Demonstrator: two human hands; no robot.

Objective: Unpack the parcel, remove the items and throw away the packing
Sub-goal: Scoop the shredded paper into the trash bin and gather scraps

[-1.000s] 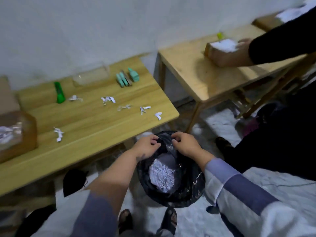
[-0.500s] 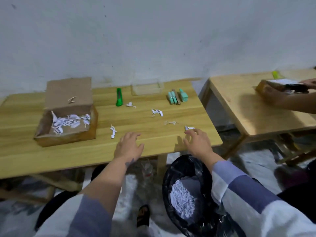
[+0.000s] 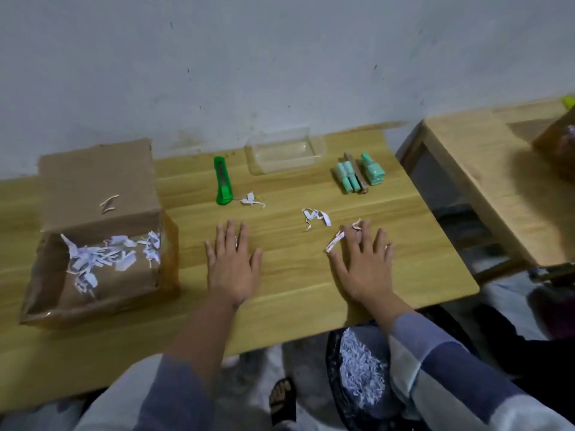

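Both hands flat on the desk (image 3: 280, 309), palms down, fingers straight and spread, gripping nothing. Left hand (image 3: 232, 262) and right hand (image 3: 362, 265) well apart, a bare strip of wood between them.

Left of the left hand: opened cardboard parcel (image 3: 93, 244), flap raised toward the wall, loose shredded paper (image 3: 105, 259) lying inside, a curl of paper on the flap. Near that hand but not touching it.

Beyond the left hand's fingertips: green utility knife (image 3: 222, 181), lying lengthwise away from the body, a small paper scrap (image 3: 250, 200) just beside its near end. Farther still, near the wall: clear plastic tray (image 3: 286, 154).

Between the hands and slightly ahead: white paper strips (image 3: 315, 216). At the right hand's fingertips: pink-edged paper strip (image 3: 335, 241), touching or just under the index finger; hard to tell which.

Beyond the right hand: mint-green items (image 3: 357, 175), grouped side by side with a brown stick among them.

Below the right forearm, off the desk edge: black bin bag (image 3: 334, 374) on the floor, open, shredded paper heaped inside.

Far right of the right hand: second wooden table (image 3: 485, 188), another brown box at its edge.
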